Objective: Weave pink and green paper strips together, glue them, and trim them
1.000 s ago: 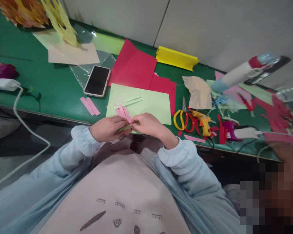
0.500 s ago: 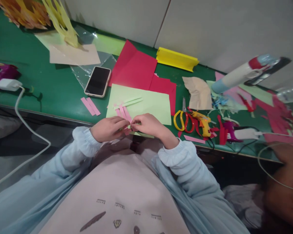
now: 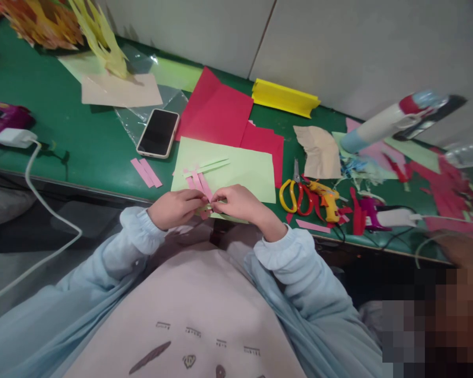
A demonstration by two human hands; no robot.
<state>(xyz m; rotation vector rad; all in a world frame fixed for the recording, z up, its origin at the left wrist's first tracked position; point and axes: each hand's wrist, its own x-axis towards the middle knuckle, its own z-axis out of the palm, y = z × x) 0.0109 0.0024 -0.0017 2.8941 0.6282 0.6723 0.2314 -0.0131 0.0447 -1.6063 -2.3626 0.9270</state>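
Note:
My left hand point(image 3: 178, 208) and my right hand point(image 3: 238, 203) meet at the table's front edge, both with closed fingertips. Between them they pinch paper strips; how the strips are joined is partly hidden by the fingers. Pink paper strips point(image 3: 197, 181) stick out beyond the fingertips over a pale green paper sheet point(image 3: 248, 170). Thin green paper strips point(image 3: 215, 165) lie crosswise at the far ends of the pink ones. Two loose pink strips point(image 3: 146, 173) lie on the table left of the sheet.
Right of the sheet lie scissors point(image 3: 296, 189) and a yellow glue gun point(image 3: 328, 202). A phone point(image 3: 158, 133), red paper point(image 3: 216, 113) and a yellow folded piece point(image 3: 286, 97) are behind. A bottle point(image 3: 382, 123) stands at right. Another person sits at far right.
My fingertips have shifted slightly at the strips, both hands staying close together. The view has moved a little; the other things lie as before.

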